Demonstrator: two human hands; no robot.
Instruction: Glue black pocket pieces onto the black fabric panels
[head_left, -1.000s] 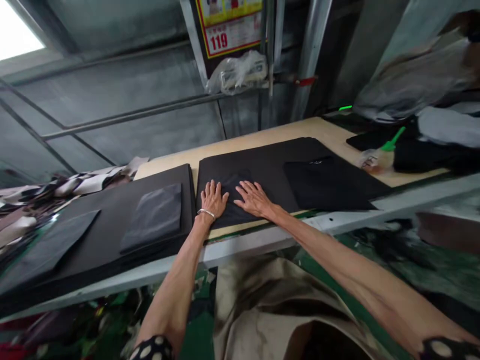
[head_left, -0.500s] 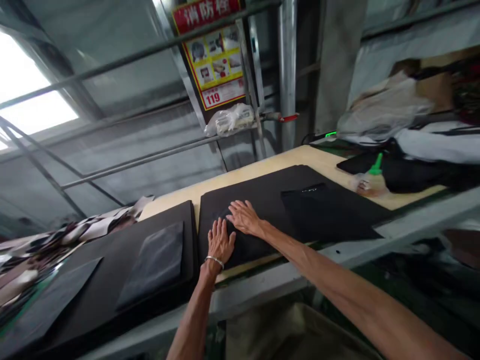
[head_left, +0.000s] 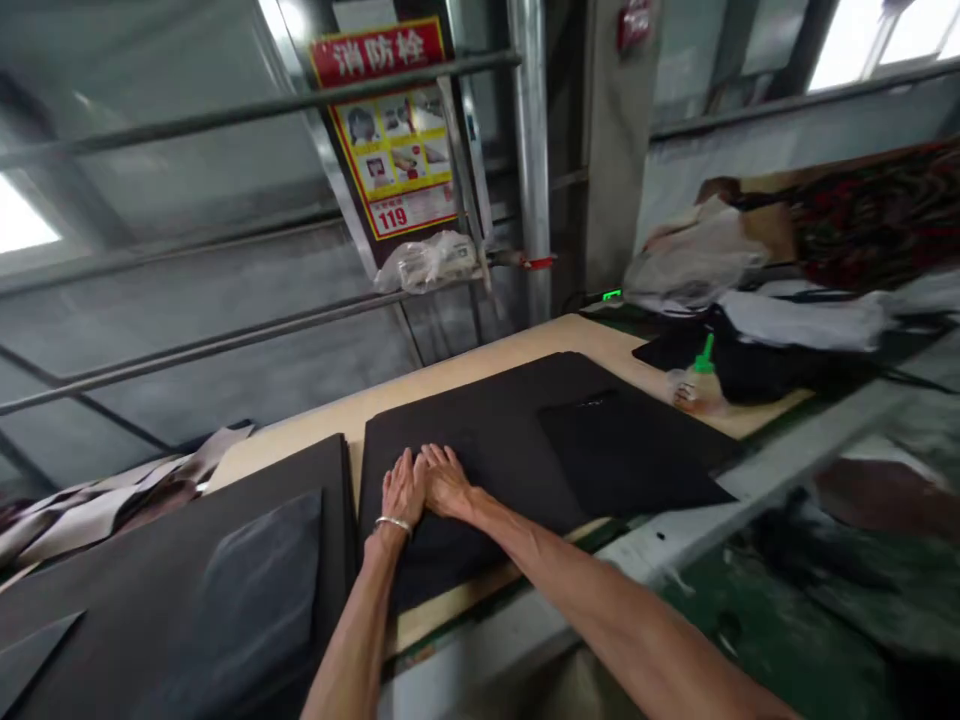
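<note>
My left hand [head_left: 403,490], with a bracelet at the wrist, lies flat on a black sheet. Right beside it, touching, my right hand [head_left: 448,482] presses flat too, fingers stretched out. Beneath both is a dark piece [head_left: 442,560] on a large black sheet [head_left: 495,420]; its far edge is hard to make out. Further right on that large sheet lies another black piece [head_left: 630,455] with small white writing at its top edge. To the left is a stack of black sheets [head_left: 277,480], with a dark glossy piece [head_left: 262,570] on top.
A squeeze bottle with a green nozzle [head_left: 703,375] stands at the right on the wooden board [head_left: 435,380]. Fabric strips [head_left: 120,495] lie at the far left. Metal pipes [head_left: 240,330] run along the wall behind. A plastic bag [head_left: 694,260] and white cloth lie at the back right.
My hands have come together, the right one sliding left and nearer until it touches the left. The camera view has turned to the right.
</note>
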